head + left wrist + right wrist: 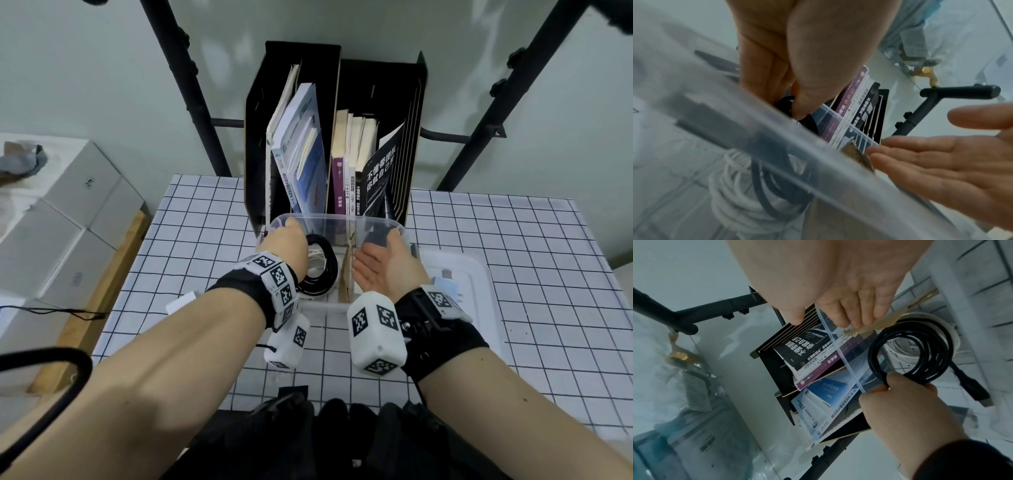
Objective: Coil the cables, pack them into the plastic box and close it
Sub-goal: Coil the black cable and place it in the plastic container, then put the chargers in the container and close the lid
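A clear plastic box (335, 219) stands mid-table, split by a cardboard divider (347, 270). My left hand (287, 240) reaches into its left compartment and pinches a coiled black cable (910, 353) between thumb and fingers (888, 382). The black coil (322, 270) lies over a coiled white cable (317, 260), which shows through the box wall as white loops (731, 194). My right hand (380, 260) is held flat, palm facing left, in the right compartment beside the divider, holding nothing. The lid (455, 270) lies on the table right of the box.
A black file holder (260, 144) full of books stands right behind the box. Black frame poles (191, 89) rise at the table's back. White cartons (65, 219) sit to the left, off the checked tablecloth (531, 274). A thick black cable (68, 370) loops at lower left.
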{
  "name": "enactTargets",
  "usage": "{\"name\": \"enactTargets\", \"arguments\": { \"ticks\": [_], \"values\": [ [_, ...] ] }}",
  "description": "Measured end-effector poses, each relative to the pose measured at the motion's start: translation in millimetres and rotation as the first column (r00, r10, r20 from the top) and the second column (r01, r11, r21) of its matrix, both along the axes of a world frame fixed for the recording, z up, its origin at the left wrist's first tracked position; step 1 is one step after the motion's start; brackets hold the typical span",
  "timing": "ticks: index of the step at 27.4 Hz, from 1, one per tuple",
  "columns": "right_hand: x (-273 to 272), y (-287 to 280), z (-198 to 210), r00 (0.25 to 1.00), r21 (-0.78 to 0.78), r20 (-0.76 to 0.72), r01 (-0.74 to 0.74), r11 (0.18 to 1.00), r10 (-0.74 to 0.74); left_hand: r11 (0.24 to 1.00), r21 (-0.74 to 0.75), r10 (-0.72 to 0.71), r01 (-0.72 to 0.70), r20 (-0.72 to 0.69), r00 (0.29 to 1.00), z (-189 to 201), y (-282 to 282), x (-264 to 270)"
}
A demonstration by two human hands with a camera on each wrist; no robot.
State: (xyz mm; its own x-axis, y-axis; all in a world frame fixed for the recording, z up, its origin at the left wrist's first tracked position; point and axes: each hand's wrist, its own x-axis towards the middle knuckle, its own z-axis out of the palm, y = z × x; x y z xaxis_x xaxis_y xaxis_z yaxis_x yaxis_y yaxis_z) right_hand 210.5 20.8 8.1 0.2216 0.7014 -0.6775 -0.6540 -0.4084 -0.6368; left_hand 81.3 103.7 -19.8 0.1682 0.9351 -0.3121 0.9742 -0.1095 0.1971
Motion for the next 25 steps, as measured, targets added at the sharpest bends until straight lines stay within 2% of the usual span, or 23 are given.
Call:
{"name": "enactTargets", "arguments": {
  "ticks": [9,14,17,21,23,25],
  "values": [
    [1.5,-1.5,-0.1,0.999,-0.029,0.003,-0.037,0.999,0.037,0.981,-0.056,-0.193,0.186,-0.186,0.963,8.9,1.5,-0.7],
    [0.0,0.3,-2.0,1.0,-0.045,0.008,-0.025,0.999,0.026,0.981,-0.094,-0.187,0.17,-0.22,0.957,5.6,8.1,1.9],
    [-1.2,1.8,-3.2,1.0,-0.042,0.015,-0.025,0.999,0.026,0.987,-0.093,-0.148,0.134,-0.157,0.976,-1.4,8.4,-0.1],
    [5.6,1.1,-3.0,0.999,-0.036,0.04,-0.03,0.999,0.032,0.994,-0.055,-0.092,0.092,-0.001,0.996,-3.3,11.3,-5.7],
    [9.2,-0.4,-2.9,0.999,-0.038,0.052,-0.014,0.999,0.016,0.999,-0.034,0.002,0.002,0.124,0.992,2.1,14.9,-8.6],
    [11.2,-1.8,-2.8,0.998,-0.042,0.066,-0.003,0.999,0.005,0.992,-0.026,0.125,-0.122,0.271,0.954,5.1,16.0,-13.0]
  ]
}}
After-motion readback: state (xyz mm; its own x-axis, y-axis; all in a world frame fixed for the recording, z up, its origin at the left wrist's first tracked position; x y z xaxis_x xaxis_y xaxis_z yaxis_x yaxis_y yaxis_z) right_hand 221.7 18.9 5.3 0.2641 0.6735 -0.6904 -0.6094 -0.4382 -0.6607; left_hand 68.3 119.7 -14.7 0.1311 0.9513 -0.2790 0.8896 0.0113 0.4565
